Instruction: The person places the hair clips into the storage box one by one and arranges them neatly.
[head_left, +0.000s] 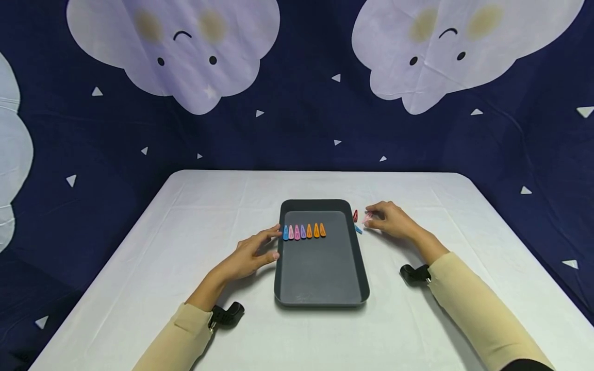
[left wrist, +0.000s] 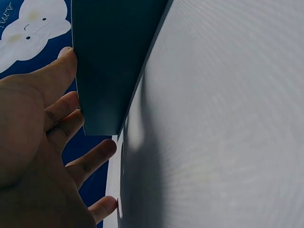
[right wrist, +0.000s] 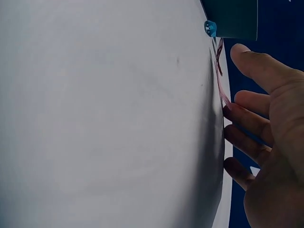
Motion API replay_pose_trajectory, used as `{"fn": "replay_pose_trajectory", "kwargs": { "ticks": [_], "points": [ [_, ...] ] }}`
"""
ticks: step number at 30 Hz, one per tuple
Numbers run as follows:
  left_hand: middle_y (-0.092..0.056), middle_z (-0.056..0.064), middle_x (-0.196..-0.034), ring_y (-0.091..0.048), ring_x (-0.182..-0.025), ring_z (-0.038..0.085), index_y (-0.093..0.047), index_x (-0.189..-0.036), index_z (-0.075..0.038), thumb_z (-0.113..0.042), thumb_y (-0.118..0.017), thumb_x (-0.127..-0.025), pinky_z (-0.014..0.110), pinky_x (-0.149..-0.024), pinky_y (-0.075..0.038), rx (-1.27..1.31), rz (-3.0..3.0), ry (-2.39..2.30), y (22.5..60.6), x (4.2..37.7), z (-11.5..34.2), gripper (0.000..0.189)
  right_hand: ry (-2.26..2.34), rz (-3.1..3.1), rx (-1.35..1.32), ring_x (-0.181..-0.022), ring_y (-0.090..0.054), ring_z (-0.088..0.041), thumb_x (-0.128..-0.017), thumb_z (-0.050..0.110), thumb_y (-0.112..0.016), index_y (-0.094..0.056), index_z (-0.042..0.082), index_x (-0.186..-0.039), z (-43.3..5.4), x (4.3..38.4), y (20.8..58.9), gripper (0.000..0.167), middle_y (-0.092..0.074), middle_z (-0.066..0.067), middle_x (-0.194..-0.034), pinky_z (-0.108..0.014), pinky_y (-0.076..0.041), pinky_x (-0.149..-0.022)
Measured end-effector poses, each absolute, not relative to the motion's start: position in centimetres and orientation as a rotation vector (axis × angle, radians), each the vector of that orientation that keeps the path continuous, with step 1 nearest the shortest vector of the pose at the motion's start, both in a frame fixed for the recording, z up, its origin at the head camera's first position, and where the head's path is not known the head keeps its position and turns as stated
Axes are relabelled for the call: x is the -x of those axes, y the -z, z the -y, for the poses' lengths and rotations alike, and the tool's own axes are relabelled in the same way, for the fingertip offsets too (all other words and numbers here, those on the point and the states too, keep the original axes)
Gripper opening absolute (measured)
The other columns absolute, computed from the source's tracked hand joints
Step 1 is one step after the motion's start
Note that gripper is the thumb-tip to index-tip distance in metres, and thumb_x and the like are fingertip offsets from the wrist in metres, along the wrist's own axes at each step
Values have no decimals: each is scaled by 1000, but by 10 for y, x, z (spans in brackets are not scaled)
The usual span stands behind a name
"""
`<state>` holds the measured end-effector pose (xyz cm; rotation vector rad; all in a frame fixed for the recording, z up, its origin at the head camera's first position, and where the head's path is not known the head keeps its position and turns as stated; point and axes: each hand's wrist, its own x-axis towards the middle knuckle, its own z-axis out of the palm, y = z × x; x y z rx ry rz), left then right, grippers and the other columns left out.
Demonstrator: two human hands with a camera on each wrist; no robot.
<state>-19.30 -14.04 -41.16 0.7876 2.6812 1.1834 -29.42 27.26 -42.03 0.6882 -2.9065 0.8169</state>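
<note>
A dark grey tray (head_left: 320, 273) holds a row of snap hair clips near its upper left: a blue clip (head_left: 285, 233), two pink ones, a purple clip (head_left: 303, 231) and three orange clips (head_left: 316, 230). My left hand (head_left: 250, 255) is at the tray's left side, thumb and fingertips against its wall, fingers spread. Right of the tray, my right hand (head_left: 392, 220) reaches down to pink hair clips (head_left: 367, 217) on the table. In the right wrist view its fingertips touch the pink clip (right wrist: 220, 88), with the thumb apart. A red clip (head_left: 355, 216) and another blue clip (head_left: 358, 229) lie between hand and tray.
A white cloth covers the table (head_left: 223, 206). Behind it hangs a dark blue backdrop (head_left: 297, 139) with white clouds and small triangles. Each wrist carries a black camera, the left camera (head_left: 228, 314) close to the tablecloth.
</note>
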Motion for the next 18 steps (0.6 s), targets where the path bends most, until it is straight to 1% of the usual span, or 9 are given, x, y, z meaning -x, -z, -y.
{"fn": "replay_pose_trajectory", "kwargs": {
  "ticks": [6,13,18],
  "points": [
    [-30,-1,-156,-34,-140,30,-45,-137,-17,-34,-59,-92,59,-108,-17,-788,-2678,-1182,411,193,141,51,-799,2902,-699,-108,-57,-33,-81,26,-73,-62,2,-121,-276,286,420,49,-65,-19,-117,-49,-42,-94],
    [-30,2,-155,-36,-139,33,-44,-138,-16,-34,-59,-92,61,-106,-18,-811,-2690,-1170,413,194,141,52,-797,2905,-712,-106,-56,-30,-81,29,-73,-62,4,-122,-277,273,422,49,-65,-16,-116,-46,-40,-92],
    [-30,2,-155,-35,-139,33,-44,-138,-17,-35,-59,-92,61,-106,-18,-816,-2700,-1165,413,193,141,51,-814,2877,-764,-105,-57,-29,-81,29,-74,-63,4,-120,-276,265,422,48,-67,-15,-115,-46,-42,-92]
  ]
}}
